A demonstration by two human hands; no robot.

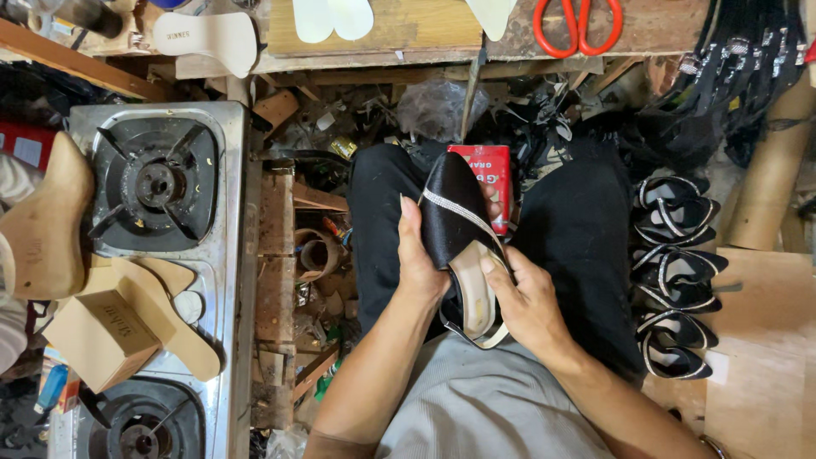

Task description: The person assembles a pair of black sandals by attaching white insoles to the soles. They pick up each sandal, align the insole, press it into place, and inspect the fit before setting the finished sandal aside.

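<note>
A black satin shoe (455, 221) with a pointed toe and a glittering strap across its upper sits over the person's lap, toe pointing away from the body, and both hands are closed on it. The left hand (418, 259) wraps the shoe's left side, fingers curled under and out of sight, thumb lying straight along the satin edge. The right hand (529, 297) grips the shoe's heel end from the right: its thumb presses on the beige insole (476, 293), while the other fingers curl behind the shoe, so their exact hold cannot be seen. A thin pale slingback strap loops below the shoe's heel end, between the two wrists.

Just behind the shoe, partly hidden by it, a red tin (489, 170) rests on the black trousers. To the right of the shoe, past the knee, a stack of black shoe uppers with silver trim (676, 280) lies in a column. Well to the left of the shoe stands a steel gas stove (161, 183) with two burners; a wooden shoe last (47, 221) and a small cardboard box (102, 336) rest on and beside it. Far beyond the shoe's toe, on the wooden surface (408, 30), lie orange-handled scissors (578, 25) and pale insole cut-outs (208, 38).
</note>
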